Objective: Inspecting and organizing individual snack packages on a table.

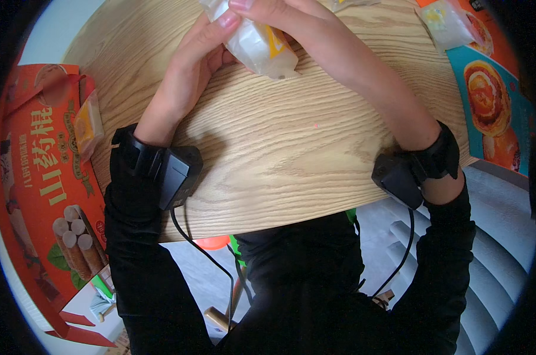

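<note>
Between my two hands is a translucent plastic packet (254, 51) with white contents and yellow print, held above the far part of the wooden table (268, 155). My left hand (203, 46) grips its left side, with the thumb on top. From the right, my right hand (290, 13) holds the upper end, its thumb near the left thumb. Part of the packet and several fingers are cut off by the upper picture edge. The packet's crimped lower end (286, 73) points toward me.
On the left stands a red printed carton (37, 177), with a small yellow-and-clear packet (89, 124) by its edge. At right, another packet (449, 26) lies on an orange-and-teal printed box (489, 111). Black wrist devices (181, 177) trail cables. A further wrapper (350, 3) shows at the top.
</note>
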The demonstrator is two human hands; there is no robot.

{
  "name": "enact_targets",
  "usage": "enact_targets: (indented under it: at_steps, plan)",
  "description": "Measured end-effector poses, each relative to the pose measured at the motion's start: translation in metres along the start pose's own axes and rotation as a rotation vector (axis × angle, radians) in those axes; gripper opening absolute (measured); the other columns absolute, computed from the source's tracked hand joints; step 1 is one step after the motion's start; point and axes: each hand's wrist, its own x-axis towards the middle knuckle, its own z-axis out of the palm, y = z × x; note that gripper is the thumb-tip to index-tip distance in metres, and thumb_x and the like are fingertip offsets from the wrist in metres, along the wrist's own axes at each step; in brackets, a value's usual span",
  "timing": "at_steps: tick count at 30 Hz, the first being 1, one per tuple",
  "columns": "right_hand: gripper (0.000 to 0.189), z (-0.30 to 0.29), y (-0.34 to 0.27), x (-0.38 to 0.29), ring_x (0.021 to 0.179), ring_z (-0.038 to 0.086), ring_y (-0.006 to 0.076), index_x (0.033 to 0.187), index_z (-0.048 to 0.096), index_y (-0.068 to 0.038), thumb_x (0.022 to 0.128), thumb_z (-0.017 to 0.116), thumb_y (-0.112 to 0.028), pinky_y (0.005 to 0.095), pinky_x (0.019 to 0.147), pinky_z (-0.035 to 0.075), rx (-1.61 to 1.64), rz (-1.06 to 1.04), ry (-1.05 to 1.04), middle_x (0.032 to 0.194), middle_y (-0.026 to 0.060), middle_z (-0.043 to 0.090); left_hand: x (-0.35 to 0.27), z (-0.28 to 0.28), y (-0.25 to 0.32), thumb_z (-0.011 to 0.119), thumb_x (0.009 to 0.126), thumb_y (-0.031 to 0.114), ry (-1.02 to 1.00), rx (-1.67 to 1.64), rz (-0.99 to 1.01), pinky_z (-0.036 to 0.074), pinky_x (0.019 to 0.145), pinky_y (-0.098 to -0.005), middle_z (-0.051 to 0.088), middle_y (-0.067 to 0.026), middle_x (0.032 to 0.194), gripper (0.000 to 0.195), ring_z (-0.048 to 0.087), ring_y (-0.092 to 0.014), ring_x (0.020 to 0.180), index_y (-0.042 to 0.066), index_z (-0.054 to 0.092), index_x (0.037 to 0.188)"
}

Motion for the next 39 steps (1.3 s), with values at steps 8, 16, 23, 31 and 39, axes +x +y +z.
enact_targets:
  at_steps: [8, 16, 23, 31, 39]
  plan:
    - [0.047, -0.002, 0.001, -0.001, 0.073, 0.046, 0.0112, 0.102, 0.038, 0.006, 0.082, 0.043, -0.036, 0.0175, 0.061, 0.039, -0.008, -0.089, -0.007, 0.084, 0.0112, 0.047, 0.001, 0.004, 0.001, 0.037, 0.084, 0.029, 0.027, -0.027, -0.011, 0.027, 0.089, -0.0301, 0.043, -0.0075, 0.112, 0.041, 0.039, -0.017, 0.104, 0.002, 0.036, 0.113]
    - [0.047, 0.002, -0.001, 0.002, 0.073, 0.045, 0.0101, 0.103, 0.037, 0.006, 0.083, 0.042, -0.036, 0.0173, 0.061, 0.038, -0.029, -0.013, 0.044, 0.083, 0.0100, 0.047, 0.001, -0.001, -0.001, 0.037, 0.083, 0.029, 0.069, -0.031, -0.013, 0.027, 0.089, -0.0307, 0.043, -0.0074, 0.111, 0.040, 0.040, -0.018, 0.104, 0.002, 0.036, 0.113]
    - [0.046, 0.002, -0.003, 0.001, 0.071, 0.045, 0.0095, 0.102, 0.037, 0.006, 0.083, 0.042, -0.035, 0.0172, 0.058, 0.038, -0.050, 0.023, 0.055, 0.081, 0.0091, 0.047, 0.002, -0.005, -0.003, 0.038, 0.083, 0.028, 0.007, -0.068, -0.025, 0.028, 0.089, -0.0303, 0.044, -0.0069, 0.111, 0.040, 0.041, -0.017, 0.104, 0.002, 0.036, 0.113]
    - [0.045, 0.002, 0.001, 0.001, 0.068, 0.045, 0.0090, 0.101, 0.037, 0.005, 0.083, 0.042, -0.036, 0.0165, 0.056, 0.038, -0.014, 0.038, 0.050, 0.079, 0.0086, 0.047, 0.001, 0.001, -0.002, 0.037, 0.083, 0.027, 0.069, -0.019, 0.010, 0.026, 0.090, -0.0301, 0.043, -0.0069, 0.112, 0.039, 0.039, -0.017, 0.105, 0.003, 0.035, 0.114]
    - [0.045, 0.006, -0.014, -0.010, 0.064, 0.043, 0.0076, 0.101, 0.038, 0.004, 0.083, 0.042, -0.036, 0.0154, 0.052, 0.036, -0.046, 0.010, 0.009, 0.077, 0.0068, 0.047, 0.001, 0.008, 0.001, 0.037, 0.084, 0.028, 0.039, -0.019, 0.029, 0.025, 0.091, -0.0298, 0.041, -0.0067, 0.114, 0.041, 0.038, -0.017, 0.106, 0.002, 0.035, 0.115]
